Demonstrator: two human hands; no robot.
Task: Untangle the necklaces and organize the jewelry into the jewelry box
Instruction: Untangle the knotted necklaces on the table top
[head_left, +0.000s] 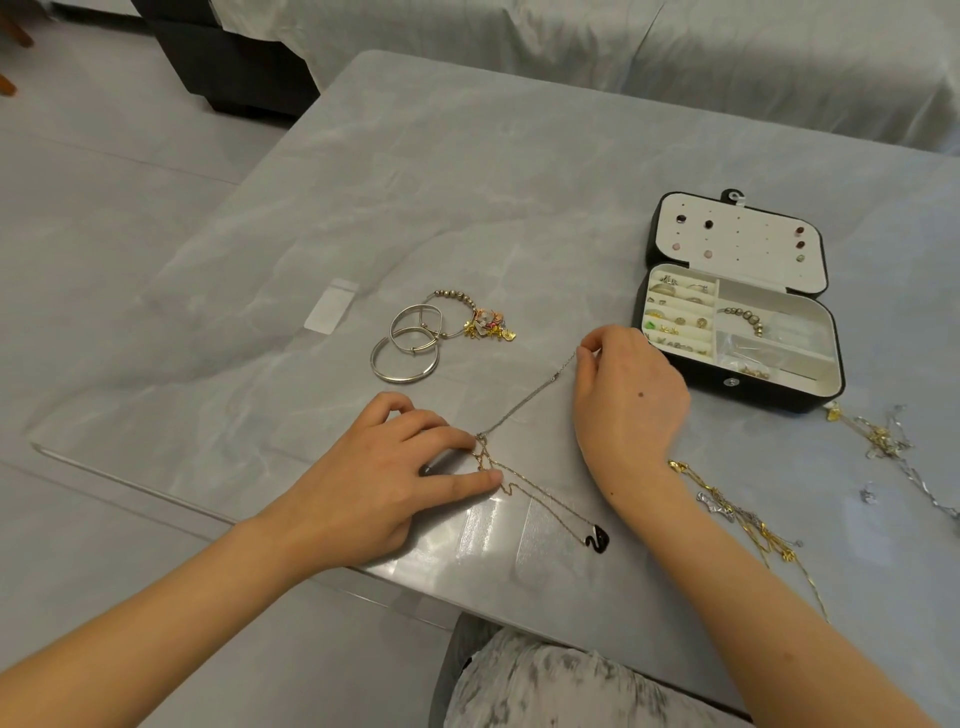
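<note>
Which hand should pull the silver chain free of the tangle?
Right, likely: right hand pinches the far end of the silver chain, while left hand pins the tangle on the table.

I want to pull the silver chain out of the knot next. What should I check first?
1. Left hand pressing the knot down: ok.
2. Right hand pinching the silver chain: ok.
3. Silver chain stretched straight between the hands: ok.
4. Knot loose enough to let the silver chain slip off the gold chain: cannot tell.
5. Swan pendant lying on the table, not hanging off: ok.
6. Box open: ok.
</note>
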